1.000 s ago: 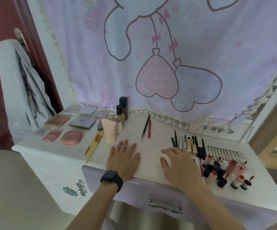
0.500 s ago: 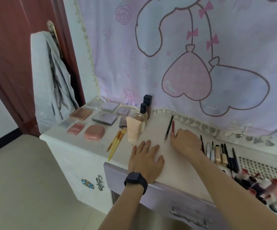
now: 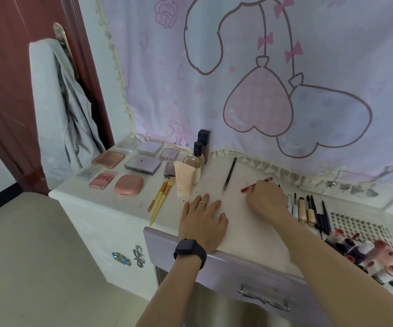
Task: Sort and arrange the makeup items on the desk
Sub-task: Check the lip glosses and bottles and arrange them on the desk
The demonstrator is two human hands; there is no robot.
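**Red pencil gripped on the white surface**

The right hand closes its grip on the red pencil, now angled off the black pencil it lay beside half a second ago. The left hand stays flat, fingers spread. No label is readable. Compacts sit left, brushes beside them, lipsticks right, on the white surface below a pink curtain.
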